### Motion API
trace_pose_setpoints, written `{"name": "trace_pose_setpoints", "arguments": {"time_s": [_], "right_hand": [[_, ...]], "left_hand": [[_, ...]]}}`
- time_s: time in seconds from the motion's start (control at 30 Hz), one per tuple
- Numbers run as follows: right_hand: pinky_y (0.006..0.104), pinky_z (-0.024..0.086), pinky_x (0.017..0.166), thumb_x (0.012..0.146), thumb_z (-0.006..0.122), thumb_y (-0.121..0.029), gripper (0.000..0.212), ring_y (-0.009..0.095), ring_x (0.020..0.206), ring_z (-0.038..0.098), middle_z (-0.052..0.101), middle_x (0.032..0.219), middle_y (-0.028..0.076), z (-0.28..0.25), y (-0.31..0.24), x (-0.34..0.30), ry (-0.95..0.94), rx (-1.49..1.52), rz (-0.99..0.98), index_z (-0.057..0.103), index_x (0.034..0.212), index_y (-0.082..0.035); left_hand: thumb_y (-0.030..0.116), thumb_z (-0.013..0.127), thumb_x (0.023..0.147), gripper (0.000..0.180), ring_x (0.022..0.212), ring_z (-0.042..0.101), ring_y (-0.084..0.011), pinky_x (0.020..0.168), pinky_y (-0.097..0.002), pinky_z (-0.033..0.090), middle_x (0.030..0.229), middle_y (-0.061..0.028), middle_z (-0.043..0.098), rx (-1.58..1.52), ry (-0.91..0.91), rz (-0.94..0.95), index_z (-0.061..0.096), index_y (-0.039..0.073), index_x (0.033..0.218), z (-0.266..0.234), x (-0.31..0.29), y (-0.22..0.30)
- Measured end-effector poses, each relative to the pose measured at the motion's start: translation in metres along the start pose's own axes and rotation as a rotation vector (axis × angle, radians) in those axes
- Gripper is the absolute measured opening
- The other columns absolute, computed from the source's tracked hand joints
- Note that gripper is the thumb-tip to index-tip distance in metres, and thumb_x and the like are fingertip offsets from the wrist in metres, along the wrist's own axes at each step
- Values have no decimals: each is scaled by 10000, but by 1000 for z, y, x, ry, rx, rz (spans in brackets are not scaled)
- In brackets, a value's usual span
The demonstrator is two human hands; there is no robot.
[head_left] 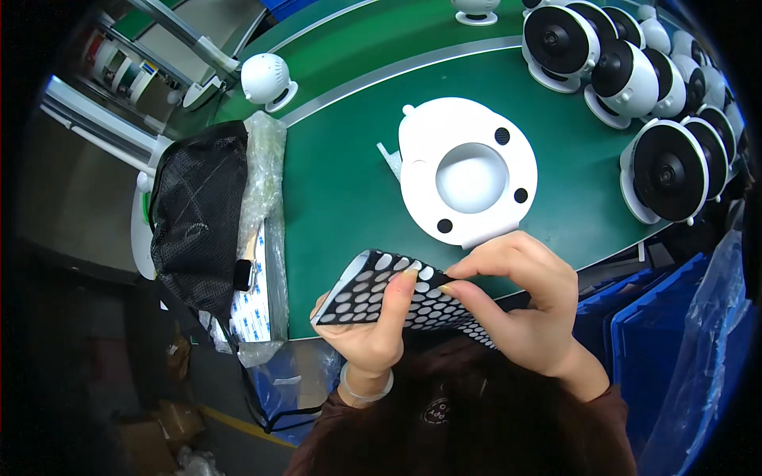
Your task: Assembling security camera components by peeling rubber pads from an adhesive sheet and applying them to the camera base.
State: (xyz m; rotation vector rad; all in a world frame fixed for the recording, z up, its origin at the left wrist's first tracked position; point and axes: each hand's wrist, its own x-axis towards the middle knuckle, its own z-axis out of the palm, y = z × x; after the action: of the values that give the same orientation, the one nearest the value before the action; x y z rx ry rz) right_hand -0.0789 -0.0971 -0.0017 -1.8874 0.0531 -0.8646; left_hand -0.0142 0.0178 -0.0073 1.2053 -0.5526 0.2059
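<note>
Both hands are engaged on one item, a black sheet of pale round pads (432, 311), held above the near edge of the counter (341, 190). The sheet is bent, its left end raised. The left hand (361, 345) supports it from beneath, with the thumb pressed on the dotted face; this grip is closed on the sheet. The right hand (536, 301) pinches the sheet's upper edge between thumb and forefinger. It cannot be told whether a single pad is caught in this grip.

A white rounded housing (472, 178) lies on the counter just beyond the right hand, between the far and near edges. Three black round pads (502, 136) are visible on its rim, around a recessed centre. Contact between housing and hand cannot be confirmed.

At the counter's left edge are a black mesh bag (198, 222) and, just beside it, clear plastic wrapping (266, 166). White units with black round faces (671, 170) stand grouped toward the far right corner. Beyond the metal strip (381, 78) along the far edge stands a white round unit (264, 78). Blue crates (659, 333) sit past the near right corner.
</note>
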Motion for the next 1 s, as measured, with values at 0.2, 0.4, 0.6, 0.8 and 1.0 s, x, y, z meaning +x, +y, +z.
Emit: {"name": "trace_pose_setpoints", "arguments": {"time_s": [0.2, 0.4, 0.6, 0.8, 1.0], "right_hand": [[194, 353, 486, 580, 667, 27, 154, 115, 607, 499, 573, 688, 40, -2, -4, 0, -31, -65, -61, 587, 699, -30], [230, 398, 472, 594, 670, -13, 139, 146, 550, 508, 556, 653, 20, 0, -6, -3, 53, -31, 69, 573, 678, -66], [241, 405, 479, 588, 673, -14, 148, 165, 560, 518, 553, 650, 30, 4, -5, -6, 124, -89, -46, 583, 695, -63], [184, 339, 434, 586, 671, 22, 159, 116, 571, 484, 577, 677, 35, 4, -3, -5, 134, -79, -49, 597, 704, -56], [187, 339, 437, 588, 665, 30, 158, 111, 574, 472, 572, 679, 30, 2, -5, -3, 71, -114, -68, 578, 695, -47]], "left_hand": [[-64, 624, 631, 172, 645, 553, -102, 604, -198, 435, 739, -73, 599, 111, -41, 90, 570, -61, 794, 3, -6, 1], [-72, 635, 611, 199, 632, 551, -95, 579, -193, 439, 737, -73, 597, 107, -10, 28, 562, -61, 797, 8, -8, 3], [-72, 618, 623, 194, 642, 560, -108, 589, -203, 449, 742, -85, 598, 125, 20, 115, 549, -83, 803, 13, -7, 3], [-77, 607, 621, 191, 646, 567, -117, 589, -204, 453, 742, -98, 600, 174, 44, 153, 544, -93, 801, 12, -8, 0], [-59, 626, 605, 193, 631, 569, -124, 568, -209, 453, 727, -103, 600, 171, 46, 152, 552, -94, 779, 13, -6, -2]]}}
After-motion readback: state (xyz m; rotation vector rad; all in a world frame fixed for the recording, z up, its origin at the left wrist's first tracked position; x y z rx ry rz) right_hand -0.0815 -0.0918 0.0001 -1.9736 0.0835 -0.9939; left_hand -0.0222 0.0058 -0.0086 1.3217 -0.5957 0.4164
